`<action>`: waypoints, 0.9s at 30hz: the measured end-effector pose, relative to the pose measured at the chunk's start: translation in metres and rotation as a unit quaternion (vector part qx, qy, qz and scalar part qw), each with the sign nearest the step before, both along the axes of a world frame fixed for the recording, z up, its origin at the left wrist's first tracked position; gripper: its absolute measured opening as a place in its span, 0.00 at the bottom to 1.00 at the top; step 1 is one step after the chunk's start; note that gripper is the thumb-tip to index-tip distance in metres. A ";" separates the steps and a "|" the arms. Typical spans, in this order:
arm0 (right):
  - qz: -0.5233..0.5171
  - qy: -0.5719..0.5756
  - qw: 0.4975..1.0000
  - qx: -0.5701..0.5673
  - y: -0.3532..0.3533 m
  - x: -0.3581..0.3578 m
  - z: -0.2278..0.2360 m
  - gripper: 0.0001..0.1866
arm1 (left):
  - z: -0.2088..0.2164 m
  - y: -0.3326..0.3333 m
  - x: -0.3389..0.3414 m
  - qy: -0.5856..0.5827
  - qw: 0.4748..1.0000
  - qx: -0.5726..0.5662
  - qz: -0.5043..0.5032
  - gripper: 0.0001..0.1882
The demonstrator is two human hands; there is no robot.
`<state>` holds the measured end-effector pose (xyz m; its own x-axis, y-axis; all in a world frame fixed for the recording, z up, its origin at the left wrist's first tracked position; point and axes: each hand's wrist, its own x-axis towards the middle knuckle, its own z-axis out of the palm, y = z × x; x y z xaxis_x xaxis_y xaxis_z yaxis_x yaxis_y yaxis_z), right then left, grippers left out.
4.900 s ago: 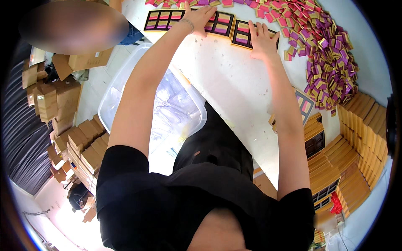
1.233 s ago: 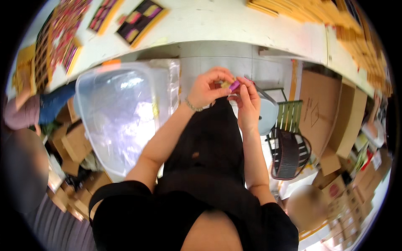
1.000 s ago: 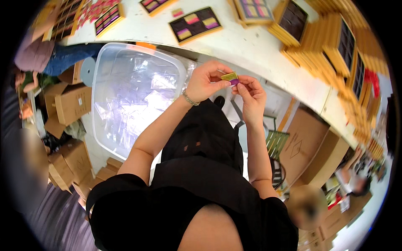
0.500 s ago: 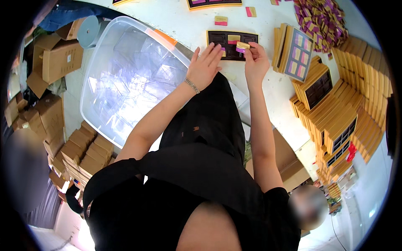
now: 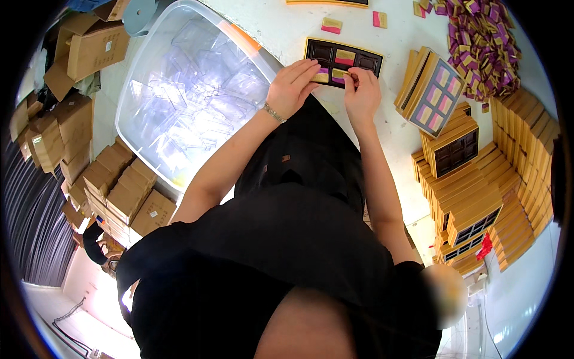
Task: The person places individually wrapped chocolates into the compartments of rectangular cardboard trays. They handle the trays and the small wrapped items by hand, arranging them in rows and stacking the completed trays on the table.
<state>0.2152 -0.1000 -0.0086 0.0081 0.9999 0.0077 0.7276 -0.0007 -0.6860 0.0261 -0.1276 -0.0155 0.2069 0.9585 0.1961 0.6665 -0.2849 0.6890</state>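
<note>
While a wrapped piece [image 5: 338,77] is being pinched between thumb and fingers of the right hand [image 5: 363,99], it is being held at the lower middle compartment of a dark six-compartment tray [image 5: 323,51] on the white surface [image 5: 356,27]. Whether it is fully seated is not being shown. At the tray's left end the left hand [image 5: 293,90] is being held with its grip unclenched, fingers beside the lower-left piece [image 5: 320,76]; contact cannot be told.

Progress: two compartments are being occupied, by the lower-left piece and an upper-middle piece [image 5: 344,57]; a third is being filled. Three seem to be left: upper left, upper right, lower right, the last being partly hidden. Judged about half done.

Counts: two loose pieces [image 5: 332,25] are being seen above the tray, apart. In one grey-faced tray [image 5: 439,99], being propped at a tilt, six pieces are being displayed. One tray at the upper edge is being cut off. Not being countable: the heap [image 5: 484,54], the stacked trays [image 5: 526,161], the clear sheets [image 5: 197,96] being held in one bin [image 5: 122,107].
</note>
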 end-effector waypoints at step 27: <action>0.222 -0.177 0.957 0.049 -0.030 0.023 0.004 0.38 | 0.031 0.041 -0.007 -0.098 0.983 -0.155 -0.012 0.12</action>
